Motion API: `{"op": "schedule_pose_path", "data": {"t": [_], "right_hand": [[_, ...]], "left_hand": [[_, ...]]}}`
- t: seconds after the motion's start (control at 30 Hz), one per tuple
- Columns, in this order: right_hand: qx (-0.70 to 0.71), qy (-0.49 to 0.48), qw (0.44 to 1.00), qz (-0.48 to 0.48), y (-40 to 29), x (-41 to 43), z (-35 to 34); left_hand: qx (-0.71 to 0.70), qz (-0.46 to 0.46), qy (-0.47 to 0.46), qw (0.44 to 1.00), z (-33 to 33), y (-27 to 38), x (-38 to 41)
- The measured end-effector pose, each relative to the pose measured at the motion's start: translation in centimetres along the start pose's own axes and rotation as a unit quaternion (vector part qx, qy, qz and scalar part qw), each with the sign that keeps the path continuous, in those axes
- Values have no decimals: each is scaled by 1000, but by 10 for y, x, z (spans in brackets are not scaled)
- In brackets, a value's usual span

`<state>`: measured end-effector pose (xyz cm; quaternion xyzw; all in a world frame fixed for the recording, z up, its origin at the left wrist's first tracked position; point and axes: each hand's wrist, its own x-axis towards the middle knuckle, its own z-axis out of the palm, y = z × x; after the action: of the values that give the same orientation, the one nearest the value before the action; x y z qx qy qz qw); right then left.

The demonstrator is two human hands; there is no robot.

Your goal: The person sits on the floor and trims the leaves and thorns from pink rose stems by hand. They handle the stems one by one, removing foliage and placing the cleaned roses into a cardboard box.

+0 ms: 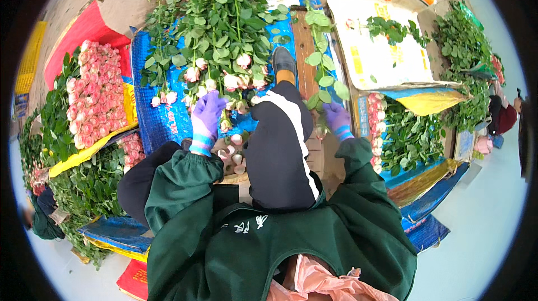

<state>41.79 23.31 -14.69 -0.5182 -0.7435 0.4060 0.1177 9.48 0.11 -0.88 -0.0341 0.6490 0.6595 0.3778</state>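
My left hand, in a purple glove, is at the lower edge of a pile of pink-and-white roses lying on a blue woven sheet. Its fingers are bent among the rose heads; whether they grip one is hidden. My right hand, gloved in purple too, holds a single rose stem just above its head. The leafy stem points away from me over a brown wooden board, and the pink bloom hangs below the fingers. Loose petals lie between my legs.
Bundled pink roses stand on the left in red and yellow wrapping. To the right, one rose lies on a white woven sack, above more roses. My shoe rests beside the board. Other people are at both far edges.
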Motion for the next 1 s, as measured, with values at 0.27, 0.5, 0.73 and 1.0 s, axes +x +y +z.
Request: {"op": "schedule_pose_path", "data": {"t": [0.27, 0.5, 0.73, 1.0], "right_hand": [[-197, -83, 966, 142, -22, -6, 12], [-181, -136, 966, 122, -11, 0, 18], [-319, -278, 900, -101, 43, 34, 30], [-446, -376, 777, -238, 45, 37, 44]], "left_hand": [[27, -54, -20, 998, -1, -25, -1], [54, -68, -3, 996, -11, -35, 4], [139, 48, -64, 987, -17, -42, -2], [68, -80, -17, 994, -18, -46, -4]]}}
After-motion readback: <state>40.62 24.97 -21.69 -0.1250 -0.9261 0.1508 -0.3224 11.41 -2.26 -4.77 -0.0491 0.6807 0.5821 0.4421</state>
